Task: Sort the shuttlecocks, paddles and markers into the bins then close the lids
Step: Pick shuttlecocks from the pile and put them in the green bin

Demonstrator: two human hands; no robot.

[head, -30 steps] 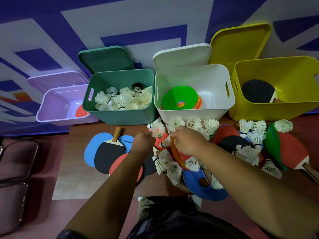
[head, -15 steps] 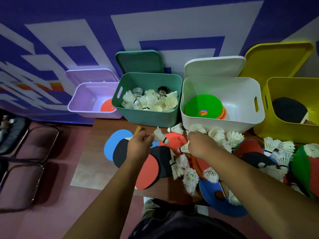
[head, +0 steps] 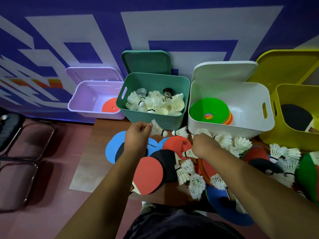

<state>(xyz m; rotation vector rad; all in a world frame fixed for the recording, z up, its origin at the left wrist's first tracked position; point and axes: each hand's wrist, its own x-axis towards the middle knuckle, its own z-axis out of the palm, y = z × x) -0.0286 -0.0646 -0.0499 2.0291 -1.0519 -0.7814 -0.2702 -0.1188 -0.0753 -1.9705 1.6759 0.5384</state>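
My left hand (head: 137, 135) pinches a white shuttlecock (head: 158, 129) by its feathers, just in front of the green bin (head: 136, 111), which holds several shuttlecocks. My right hand (head: 204, 145) grips shuttlecocks (head: 189, 154) low over the pile on the table; feathers stick out at both sides of the fist. Red and black paddles (head: 148, 175) and more shuttlecocks (head: 196, 183) lie below the hands. The white bin (head: 248, 125) holds flat disc markers (head: 209, 110). A black paddle (head: 296, 117) lies in the yellow bin (head: 296, 94).
A lilac bin (head: 81, 104) at the left holds one red marker. All four lids stand open against the wall. Metal chair frames (head: 25, 161) stand at the left. Blue discs (head: 112, 145) and more paddles cover the brown table's right side.
My left hand has lifted a shuttlecock off the pile toward the green bin. My right hand has closed on shuttlecocks and risen a little. The camera has swung left.
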